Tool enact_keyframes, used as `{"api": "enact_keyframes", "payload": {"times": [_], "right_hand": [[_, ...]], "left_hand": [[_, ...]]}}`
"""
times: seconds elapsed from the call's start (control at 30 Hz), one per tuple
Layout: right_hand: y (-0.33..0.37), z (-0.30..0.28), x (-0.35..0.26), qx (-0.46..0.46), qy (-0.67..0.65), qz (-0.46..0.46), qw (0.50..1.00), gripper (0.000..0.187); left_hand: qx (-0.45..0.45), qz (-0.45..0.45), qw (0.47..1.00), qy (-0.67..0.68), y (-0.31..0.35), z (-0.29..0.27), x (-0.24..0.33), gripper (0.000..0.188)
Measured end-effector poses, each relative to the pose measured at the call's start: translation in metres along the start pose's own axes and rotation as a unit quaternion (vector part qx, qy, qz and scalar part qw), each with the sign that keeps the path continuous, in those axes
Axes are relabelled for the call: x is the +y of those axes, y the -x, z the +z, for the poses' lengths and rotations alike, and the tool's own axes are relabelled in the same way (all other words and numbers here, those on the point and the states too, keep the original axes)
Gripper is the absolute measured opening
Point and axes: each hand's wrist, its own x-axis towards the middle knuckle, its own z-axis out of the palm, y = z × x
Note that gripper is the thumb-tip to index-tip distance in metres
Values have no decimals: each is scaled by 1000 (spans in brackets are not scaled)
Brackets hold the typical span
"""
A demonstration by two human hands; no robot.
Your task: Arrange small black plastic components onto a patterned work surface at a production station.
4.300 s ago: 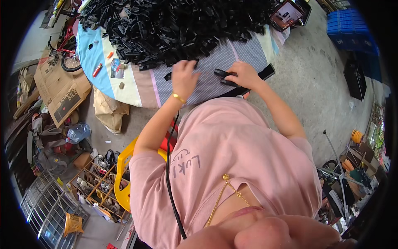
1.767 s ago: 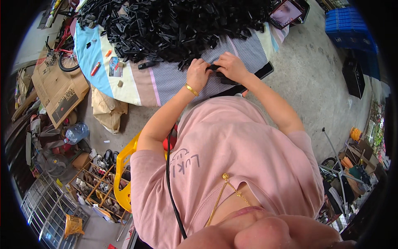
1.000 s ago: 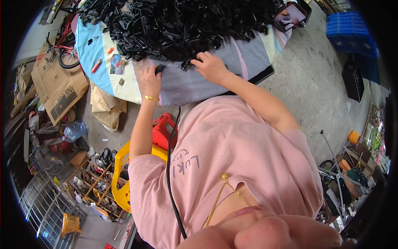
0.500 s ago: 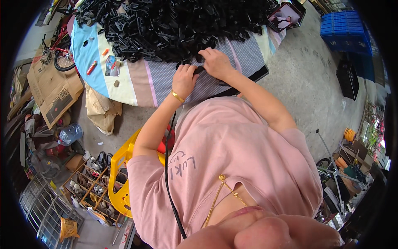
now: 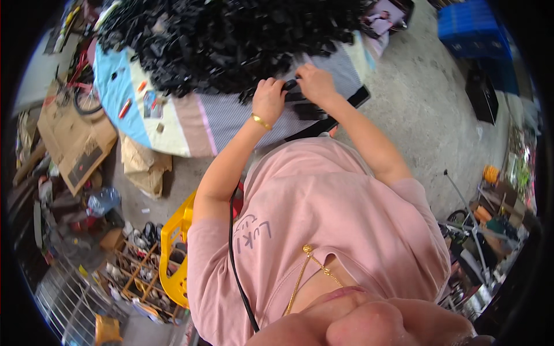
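Observation:
Both hands meet at the near edge of a large heap of small black plastic parts (image 5: 219,49). Between them is a small black plastic part (image 5: 289,85), rounded and glossy, blurred by motion. My left hand (image 5: 269,101), with a gold bangle at the wrist, has its fingers closed on the left end of this part. My right hand (image 5: 317,86) pinches at its other end, the fingertips bent. Several dark parts (image 5: 309,111) lie on the striped cloth (image 5: 231,124) just below my right hand.
A flat black edge (image 5: 314,130) runs along the table's near right side. On the cloth at left lie a red lighter (image 5: 124,108) and a picture card (image 5: 153,105). A lit screen (image 5: 384,17) stands at the far right. A yellow plastic chair (image 5: 173,254) is beside my left arm.
Both hands have moved a little to the right, away from the heap's edge. The black part now shows more plainly between them. The whole view has shifted slightly.

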Motion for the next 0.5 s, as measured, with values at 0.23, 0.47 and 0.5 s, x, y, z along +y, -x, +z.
{"api": "enact_keyframes", "payload": {"times": [0.23, 0.47, 0.5], "right_hand": [[10, 23, 36, 27, -130, -10, 991, 19], [30, 29, 42, 72, -139, -41, 987, 27], [31, 19, 34, 34, -108, -16, 993, 27]], "left_hand": [[-64, 26, 998, 7, 7, 10, -1, 23], [-46, 43, 998, -11, 6, 11, 12, 28], [-45, 27, 999, 3, 5, 11, 14, 31]]}}
